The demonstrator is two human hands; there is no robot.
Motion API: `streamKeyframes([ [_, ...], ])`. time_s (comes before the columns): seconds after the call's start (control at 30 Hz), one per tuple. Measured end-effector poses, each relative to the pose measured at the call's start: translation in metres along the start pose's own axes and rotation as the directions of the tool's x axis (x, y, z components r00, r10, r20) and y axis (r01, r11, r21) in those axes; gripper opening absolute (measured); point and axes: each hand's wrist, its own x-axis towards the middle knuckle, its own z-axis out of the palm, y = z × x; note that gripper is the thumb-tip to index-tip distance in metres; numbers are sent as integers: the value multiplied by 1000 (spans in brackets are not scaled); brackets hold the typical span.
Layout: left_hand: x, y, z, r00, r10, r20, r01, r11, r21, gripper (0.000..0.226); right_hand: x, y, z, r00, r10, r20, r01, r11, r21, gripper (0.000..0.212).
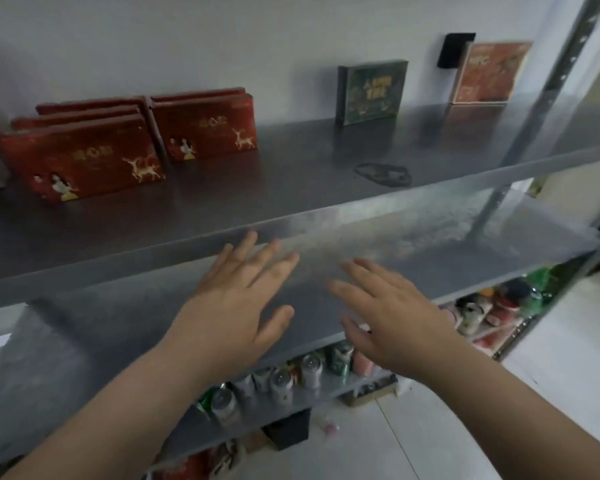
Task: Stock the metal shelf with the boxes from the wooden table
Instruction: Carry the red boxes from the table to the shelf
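I see the metal shelf [291, 188] in front of me. On its top board red boxes [84, 161] stand on the left, a green box [371, 91] further right, and an orange box [489, 72] at the back right. Cans [281, 379] sit on a low board

You look down on a row of drink cans [310, 370] above the pale tiled floor [395, 445]; a small black unit [452, 50] sits on the white wall [187, 39].

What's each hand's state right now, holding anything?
Left hand: open, fingers spread, holding nothing.
Right hand: open, fingers spread, holding nothing.
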Motion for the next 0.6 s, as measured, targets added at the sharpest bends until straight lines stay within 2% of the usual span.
streamKeyframes([
  [0.07,-6,26,22,997,79,-9,-79,996,-37,60,-45,5,11,998,63,19,-64,996,68,37],
  [0.17,-8,69,64,985,150,91,-143,987,-79,51,-107,17,26,964,190,188,-210,973,95,26],
  [0.3,-7,142,112,947,219,235,-192,972,-135,49,-189,39,39,902,307,304,-346,934,83,32],
  [0.4,-7,206,143,895,301,331,-264,952,-153,50,-257,54,44,834,420,358,-477,875,85,35],
  [0.6,-9,327,188,752,475,458,-407,880,-244,56,-387,70,45,666,638,387,-718,688,103,38],
])
